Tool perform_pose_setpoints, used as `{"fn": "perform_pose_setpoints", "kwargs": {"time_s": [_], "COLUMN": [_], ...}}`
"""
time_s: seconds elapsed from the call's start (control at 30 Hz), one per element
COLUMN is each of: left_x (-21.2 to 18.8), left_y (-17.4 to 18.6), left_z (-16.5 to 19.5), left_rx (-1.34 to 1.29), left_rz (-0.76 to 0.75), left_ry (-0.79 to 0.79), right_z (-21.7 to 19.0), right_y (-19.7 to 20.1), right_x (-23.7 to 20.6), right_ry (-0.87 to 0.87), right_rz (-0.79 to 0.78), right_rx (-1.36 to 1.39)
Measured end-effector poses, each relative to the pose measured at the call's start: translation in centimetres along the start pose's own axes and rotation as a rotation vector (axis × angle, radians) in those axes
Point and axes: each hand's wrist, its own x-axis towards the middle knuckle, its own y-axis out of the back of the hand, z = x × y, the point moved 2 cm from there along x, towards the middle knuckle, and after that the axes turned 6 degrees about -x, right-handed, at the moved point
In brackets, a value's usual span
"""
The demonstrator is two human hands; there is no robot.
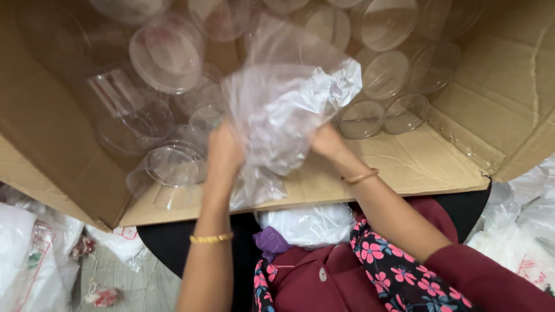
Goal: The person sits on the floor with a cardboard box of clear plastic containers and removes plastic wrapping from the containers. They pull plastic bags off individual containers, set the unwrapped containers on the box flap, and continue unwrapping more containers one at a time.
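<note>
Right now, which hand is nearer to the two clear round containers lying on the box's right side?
Right. The right hand grips the crumpled plastic bag just beside those containers; the left hand holds the bag's far side.

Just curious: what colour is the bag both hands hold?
Clear, colourless plastic bag, seen in the head view.

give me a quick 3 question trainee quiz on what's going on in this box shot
1. True or false: both hands grip the clear plastic bag.
2. What fills the cardboard box? A) clear round plastic containers B) metal cans C) paper cups
3. Fill in: each wrist wears a gold ____.

Key
1. True: the left hand and the right hand both hold the crumpled bag over the box.
2. A: clear round containers lie loose in it.
3. Bangle.
</note>
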Motion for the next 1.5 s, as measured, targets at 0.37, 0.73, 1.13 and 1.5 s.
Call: {"fn": "perform_pose_setpoints", "kwargs": {"time_s": [0.37,0.73,1.13,1.5], "left_x": [-0.1,0.9,4.5,2.2], "left_y": [-1.2,21.6,-1.6,-15.9], "left_z": [-6.2,2.9,3.8,3.0], "left_rx": [-0.167,-0.180,0.312,0.156], "left_rz": [-0.424,0.293,-0.165,-0.528], "left_ry": [-0.146,-0.456,-0.382,0.034], "right_z": [1.8,3.7,5.2,-0.7], "right_y": [9.9,15.4,16.6,14.2], "right_x": [-7.2,-8.5,-8.8,-7.8], "right_ry": [-0.586,-0.673,-0.886,-0.619], "right_rz": [0.216,0.229,-0.018,-0.034], "right_rx": [0.827,0.342,-0.144,-0.576]}}
